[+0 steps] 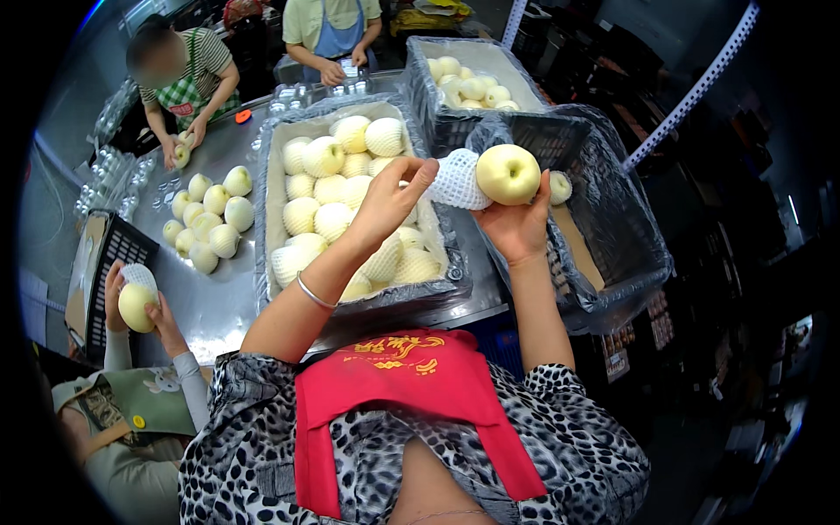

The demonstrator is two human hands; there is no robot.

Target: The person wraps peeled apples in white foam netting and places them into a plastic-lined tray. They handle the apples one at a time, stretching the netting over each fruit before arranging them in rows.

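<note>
My right hand [518, 230] holds up a pale yellow-green round fruit [508, 174], apparently a pear, from below. A white foam net sleeve [458, 180] adjoins its left side. With thumb and fingers, my left hand [394, 197] pinches the sleeve's left end. Beneath my left hand stands a plastic-lined crate [268, 216] full of similar fruit in foam nets. Behind my right hand is a black crate lined with clear plastic [610, 249]; one netted fruit [560, 188] and a cardboard piece [581, 252] show there.
Another lined crate of fruit [420, 79] stands at the back. Netted fruits [207, 226] sit in a group on the metal table [230, 295], left. Two people work across the table; a third, at left, holds a fruit with a net [138, 307]. Clear plastic packs [115, 180] lie far left.
</note>
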